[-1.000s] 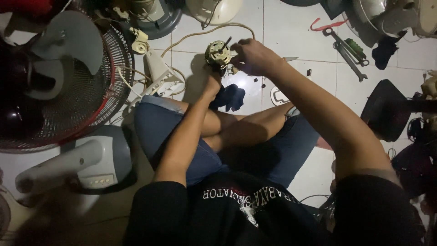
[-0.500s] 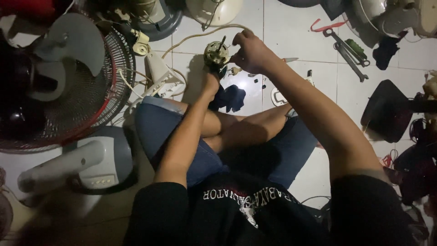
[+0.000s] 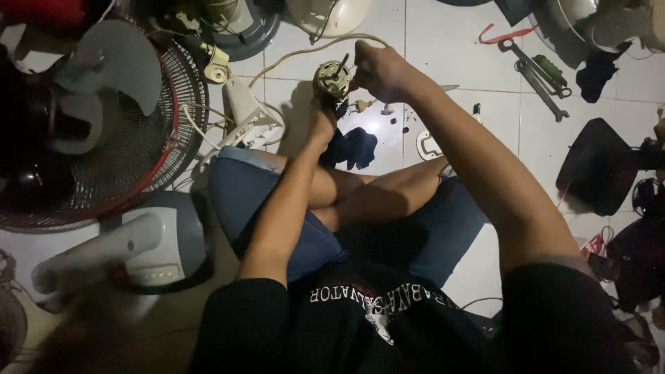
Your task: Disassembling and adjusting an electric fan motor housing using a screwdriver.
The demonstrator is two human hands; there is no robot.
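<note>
Metal fan motor, heavy, stiff: my left hand grips its underside at 6 o'clock, right hand closed on its 3 o'clock edge.

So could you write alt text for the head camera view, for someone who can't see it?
A person seated cross-legged on a white tiled floor holds a small fan motor in the left hand, the right hand at its top. A fan grille, wrenches and fan parts surround them.
</note>
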